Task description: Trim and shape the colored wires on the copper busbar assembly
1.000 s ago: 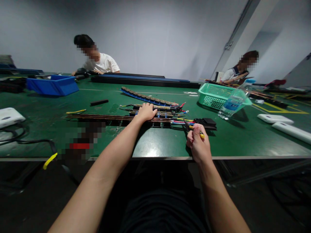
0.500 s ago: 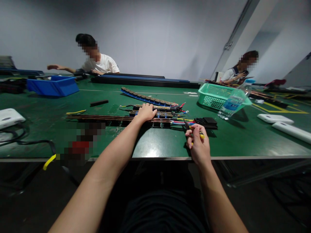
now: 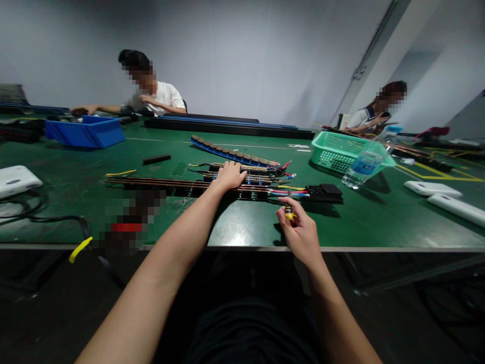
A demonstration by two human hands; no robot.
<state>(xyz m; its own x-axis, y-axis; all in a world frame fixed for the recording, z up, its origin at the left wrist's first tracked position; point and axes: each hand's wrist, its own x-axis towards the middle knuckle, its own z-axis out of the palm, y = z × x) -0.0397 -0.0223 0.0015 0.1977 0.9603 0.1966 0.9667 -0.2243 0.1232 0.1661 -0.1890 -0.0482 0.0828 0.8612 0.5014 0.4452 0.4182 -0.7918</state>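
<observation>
My left hand [image 3: 230,176] lies over the middle of several wired strips, fingers draped across them and thumb apart. Beneath it runs a long dark strip [image 3: 170,183] with copper-coloured rods, and blue-and-black strips [image 3: 261,179] lie just beyond. Close to the table's front edge, my right hand [image 3: 301,233] is closed around pliers [image 3: 289,211] with yellow-and-black handles. Their dark jaws point away from me, near the red and blue wires [image 3: 290,192] that run into a black connector block [image 3: 324,193]. The jaws are small and partly blurred, so whether they touch a wire is unclear.
A curved blue-backed strip [image 3: 231,152] lies farther back. A green basket [image 3: 333,156] and a water bottle [image 3: 361,164] stand right, a blue bin [image 3: 85,132] left. White devices [image 3: 432,189] lie at the right. Long black rails [image 3: 227,126] and two people are across the table.
My right hand has shifted left with the pliers, which have turned to point more straight away from me. My left hand keeps its place. The person at back left has lowered an outstretched hand.
</observation>
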